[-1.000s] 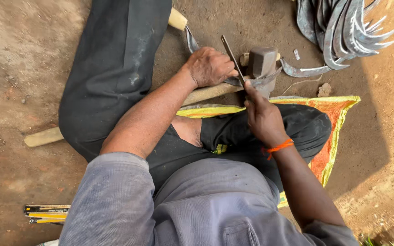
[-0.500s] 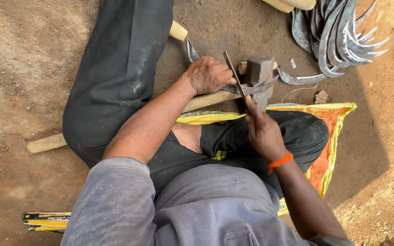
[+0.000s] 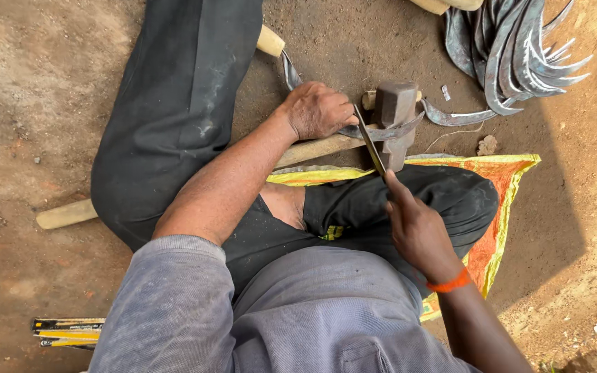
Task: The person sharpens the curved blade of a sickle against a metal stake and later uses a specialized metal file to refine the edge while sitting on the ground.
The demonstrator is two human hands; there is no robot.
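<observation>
Head view: left hand (image 3: 318, 110) clamps sickle blade (image 3: 381, 131), partly hidden; right hand (image 3: 419, 231) grips file (image 3: 369, 146)

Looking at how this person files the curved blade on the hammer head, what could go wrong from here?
The left hand presses the sickle blade right beside the file; a slip of the right hand could drive the file into those fingers. The blade only rests on the sledgehammer head, so it might slide off. The bent knee lies close under the stroke.
</observation>
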